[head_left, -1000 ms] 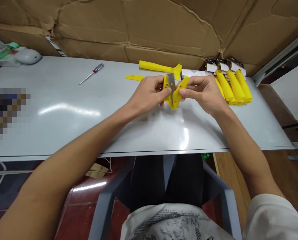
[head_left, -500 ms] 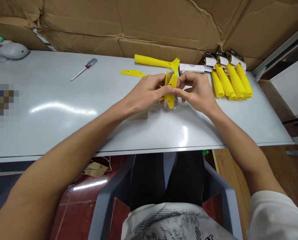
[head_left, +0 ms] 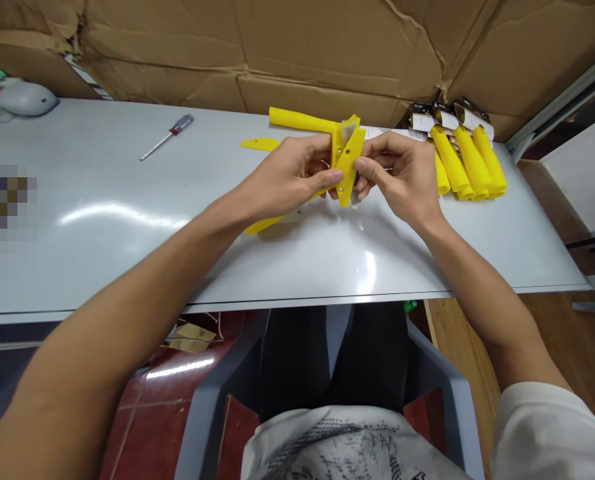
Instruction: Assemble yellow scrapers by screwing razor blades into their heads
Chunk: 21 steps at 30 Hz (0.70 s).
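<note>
My left hand [head_left: 297, 173] grips the head of a yellow plastic scraper [head_left: 264, 225], whose handle slants down to the left under the wrist. Against that head stands a yellow cover plate [head_left: 348, 170] with small holes, tilted, with my left thumb pressed on its face. My right hand [head_left: 402, 170] pinches the plate's right edge between thumb and fingers. A grey metal blade [head_left: 349, 131] shows between the yellow parts at the top. Behind my hands lie a second yellow handle [head_left: 300, 119] and a loose yellow plate [head_left: 260, 143].
A screwdriver [head_left: 170, 135] lies at the back left of the white table [head_left: 127, 260]. Several yellow-handled scrapers [head_left: 470, 160] with card sleeves are piled at the right. Cardboard [head_left: 302, 47] lines the back; a white rounded device [head_left: 27, 99] sits far left.
The cover plate and scraper head have risen slightly and turned, so the plate leans right at the top. My right thumb has moved up along the plate. More of the scraper's handle shows.
</note>
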Each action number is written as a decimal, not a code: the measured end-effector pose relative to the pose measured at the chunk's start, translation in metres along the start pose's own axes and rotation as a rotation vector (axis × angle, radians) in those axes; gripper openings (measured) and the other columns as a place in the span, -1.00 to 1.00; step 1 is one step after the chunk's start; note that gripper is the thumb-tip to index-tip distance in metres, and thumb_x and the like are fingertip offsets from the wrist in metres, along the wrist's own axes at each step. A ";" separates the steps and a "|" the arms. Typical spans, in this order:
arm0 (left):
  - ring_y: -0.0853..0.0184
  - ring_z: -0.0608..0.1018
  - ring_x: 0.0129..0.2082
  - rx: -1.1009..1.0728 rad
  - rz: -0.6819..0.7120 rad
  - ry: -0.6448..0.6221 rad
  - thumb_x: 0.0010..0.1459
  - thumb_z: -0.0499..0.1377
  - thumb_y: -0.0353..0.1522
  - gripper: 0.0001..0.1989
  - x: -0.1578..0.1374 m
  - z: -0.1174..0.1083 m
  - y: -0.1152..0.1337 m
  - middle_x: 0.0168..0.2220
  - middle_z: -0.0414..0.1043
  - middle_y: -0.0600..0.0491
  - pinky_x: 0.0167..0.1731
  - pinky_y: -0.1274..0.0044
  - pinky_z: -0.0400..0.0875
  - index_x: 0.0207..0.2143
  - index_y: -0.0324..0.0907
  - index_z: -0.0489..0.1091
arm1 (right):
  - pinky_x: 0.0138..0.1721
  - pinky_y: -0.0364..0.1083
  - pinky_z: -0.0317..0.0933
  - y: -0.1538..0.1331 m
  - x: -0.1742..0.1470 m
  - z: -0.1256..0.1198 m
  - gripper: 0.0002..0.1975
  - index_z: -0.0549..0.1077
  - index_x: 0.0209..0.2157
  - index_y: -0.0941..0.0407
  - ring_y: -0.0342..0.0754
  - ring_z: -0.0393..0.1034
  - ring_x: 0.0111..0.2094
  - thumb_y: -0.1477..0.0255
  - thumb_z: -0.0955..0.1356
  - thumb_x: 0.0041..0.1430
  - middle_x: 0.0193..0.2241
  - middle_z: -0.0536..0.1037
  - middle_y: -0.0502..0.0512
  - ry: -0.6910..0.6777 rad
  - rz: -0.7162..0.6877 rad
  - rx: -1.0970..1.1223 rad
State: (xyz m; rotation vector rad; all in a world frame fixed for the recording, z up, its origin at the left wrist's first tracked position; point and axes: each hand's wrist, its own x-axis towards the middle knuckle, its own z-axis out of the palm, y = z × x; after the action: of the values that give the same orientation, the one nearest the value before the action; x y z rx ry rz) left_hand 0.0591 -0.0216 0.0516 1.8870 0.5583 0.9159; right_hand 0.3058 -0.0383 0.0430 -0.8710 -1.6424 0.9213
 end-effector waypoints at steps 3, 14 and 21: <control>0.09 0.84 -0.08 -0.017 -0.022 0.026 0.45 0.60 0.10 -0.56 0.000 -0.002 0.001 -0.03 0.77 -0.03 -0.13 0.33 0.81 -0.01 -0.02 0.72 | -0.25 0.08 0.76 0.001 0.003 -0.008 -0.17 0.72 -0.15 0.00 0.01 0.70 -0.34 -0.48 0.68 0.06 -0.20 0.80 0.10 -0.039 -0.032 -0.060; 0.15 0.80 -0.12 0.025 -0.068 -0.009 0.51 0.52 0.14 -0.52 -0.002 0.002 0.004 -0.02 0.76 -0.05 -0.04 0.31 0.81 0.11 -0.04 0.75 | -0.40 -0.06 0.48 -0.006 0.004 -0.018 -0.14 0.62 0.10 -0.10 -0.02 0.64 -0.29 -0.38 0.74 0.05 -0.16 0.76 0.04 -0.004 -0.076 -0.197; 0.13 0.76 -0.20 -0.012 -0.031 0.012 0.44 0.56 0.19 -0.52 0.000 0.002 0.000 -0.07 0.76 -0.06 -0.13 0.29 0.79 -0.03 0.00 0.74 | -0.18 -0.01 0.62 -0.001 0.000 -0.011 -0.39 0.73 -0.04 -0.05 0.06 0.69 -0.14 -0.25 0.72 0.22 -0.14 0.79 0.11 0.001 0.009 -0.212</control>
State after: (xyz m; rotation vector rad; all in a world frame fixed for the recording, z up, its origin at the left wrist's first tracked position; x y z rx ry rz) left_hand 0.0604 -0.0229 0.0509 1.8585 0.5871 0.9089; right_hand 0.3159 -0.0370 0.0465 -1.0227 -1.7581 0.7615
